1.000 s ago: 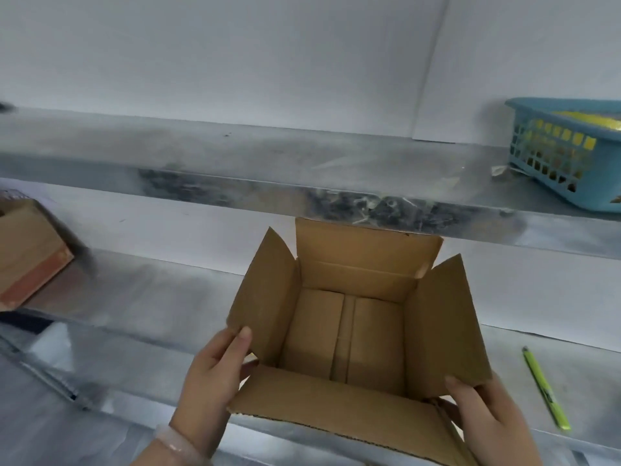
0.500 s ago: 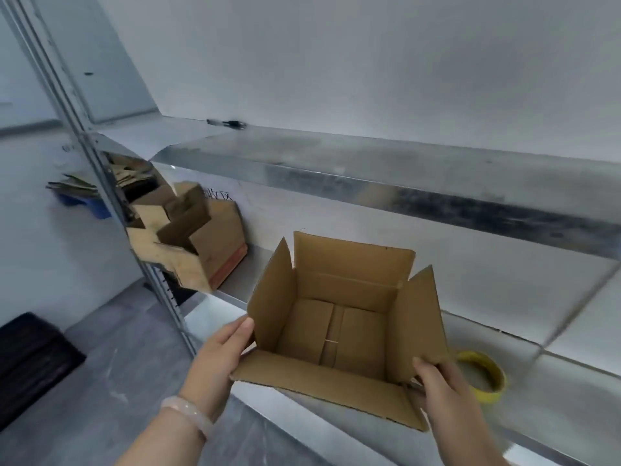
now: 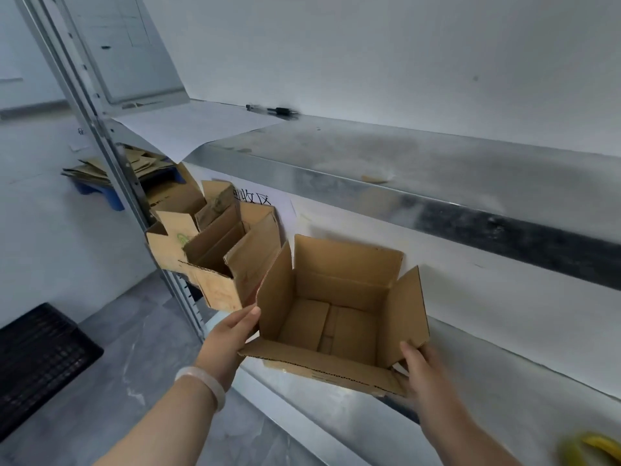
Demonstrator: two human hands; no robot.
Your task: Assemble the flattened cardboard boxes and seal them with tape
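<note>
Head view: an open-topped box (image 3: 336, 297) sits over the near edge of the lower shelf (image 3: 504, 381), all four top flaps raised, bottom flaps closed; whether it rests on the shelf cannot be told. Left hand (image 3: 232, 338) grips the left wall, most fingers hidden behind the flap; right hand (image 3: 423, 371) pinches the near right corner, thumb on the right flap. Step in hand is probably stowing the erected box; next move likely calls for level travel left toward the standing boxes (image 3: 218, 257), flaps clearing them.
</note>
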